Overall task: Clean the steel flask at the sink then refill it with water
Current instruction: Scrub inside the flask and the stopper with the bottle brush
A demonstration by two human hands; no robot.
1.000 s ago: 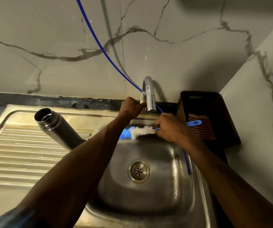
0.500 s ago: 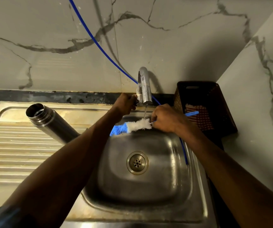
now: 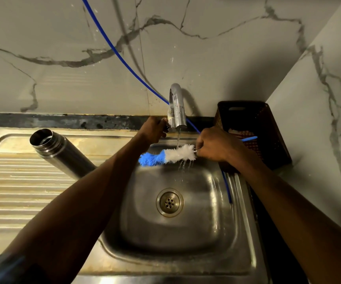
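My left hand [image 3: 155,129] grips the tap [image 3: 176,107] handle; water runs. My right hand [image 3: 216,146] is closed around the bottle brush [image 3: 168,155], bristles under the stream above the sink [image 3: 186,232] basin. Steel flask [image 3: 58,152], mouth open, stands on the drainboard by the basin's left edge.

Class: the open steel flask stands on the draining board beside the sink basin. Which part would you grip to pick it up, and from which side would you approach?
Grip the steel flask around its smooth cylindrical body below the ridged neck, probably coming from the left or front, since the left forearm crosses in front of its lower right part. Its mouth is open, so avoid fingers inside the rim.
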